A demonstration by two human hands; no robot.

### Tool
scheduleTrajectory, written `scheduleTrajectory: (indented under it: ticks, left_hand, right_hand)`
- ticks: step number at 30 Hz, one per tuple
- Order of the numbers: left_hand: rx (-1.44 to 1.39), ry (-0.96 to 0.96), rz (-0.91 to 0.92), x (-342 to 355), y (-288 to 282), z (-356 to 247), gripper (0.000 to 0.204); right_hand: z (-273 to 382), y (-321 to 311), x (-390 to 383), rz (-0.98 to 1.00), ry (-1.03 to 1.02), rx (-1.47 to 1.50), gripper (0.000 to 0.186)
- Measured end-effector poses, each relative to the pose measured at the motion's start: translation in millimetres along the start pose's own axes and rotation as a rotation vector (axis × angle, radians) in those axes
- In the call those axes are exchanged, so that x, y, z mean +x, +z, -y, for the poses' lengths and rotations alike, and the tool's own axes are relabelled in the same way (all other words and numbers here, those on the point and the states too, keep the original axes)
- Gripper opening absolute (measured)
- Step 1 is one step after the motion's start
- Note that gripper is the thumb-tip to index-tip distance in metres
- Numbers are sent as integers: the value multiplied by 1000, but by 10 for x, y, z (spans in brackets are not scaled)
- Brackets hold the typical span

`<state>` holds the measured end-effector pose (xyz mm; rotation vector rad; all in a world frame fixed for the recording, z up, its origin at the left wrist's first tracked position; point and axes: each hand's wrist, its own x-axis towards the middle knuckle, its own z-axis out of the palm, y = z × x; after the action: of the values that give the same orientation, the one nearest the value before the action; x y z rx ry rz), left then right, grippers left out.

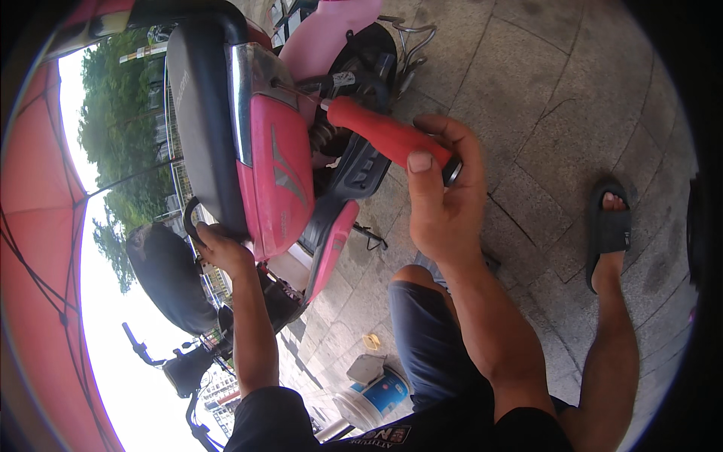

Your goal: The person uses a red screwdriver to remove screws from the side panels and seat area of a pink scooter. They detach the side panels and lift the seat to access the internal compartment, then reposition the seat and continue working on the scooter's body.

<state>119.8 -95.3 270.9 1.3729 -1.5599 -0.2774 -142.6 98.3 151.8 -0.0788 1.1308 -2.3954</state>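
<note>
You're outdoors on grey stone paving (572,90), daylight, trees and a fence at the left, a red canopy (30,248) curving along the left rim. Biggest thing: one pink scooter (282,177) lying tilted across the upper middle, its black seat (197,113) toward the left. A second vehicle with a dark seat (169,279) and black handlebars sits lower left, partly behind your arm and hard to make out.

Your left hand (218,245) is curled closed over the rear edge of the black seat, fingers wrapped onto the grab rail; fingertips are hidden behind the seat edge. Your right hand (440,192) is closed around one red-handled tool (388,135), thumb pressed flat along the handle, fingers wrapped round the far side. The handle points up-left toward the scooter's middle, just above the footboard; the working end is hidden by your fingers, so you can't tell what kind of tool it is.

One white and blue bucket (373,395) stands on the paving at the bottom, near your knee, its rim partly cut off by your clothing. One foot in a black sandal (608,230) shows at right. One small yellowish bit (371,340) lies near the bucket, too small to identify.
</note>
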Motion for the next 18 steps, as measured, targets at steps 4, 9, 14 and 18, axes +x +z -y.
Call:
scheduleTrajectory:
  ticks: [4, 9, 14, 18]
  left_hand:
    - [5, -8, 17, -1, -11, -11, 38]
    - [16, -6, 1, 17, -16, 19, 37]
    - [29, -5, 1, 17, 3, 4, 37]
    - [18, -22, -29, -10, 25, -21, 38]
  right_hand:
    - [101, -221, 125, 139, 724, 419, 59]
    - [-26, -201, 172, 288, -199, -198, 37]
    - [71, -193, 124, 239, 118, -79, 44]
    - [105, -323, 238, 357, 628, 455, 44]
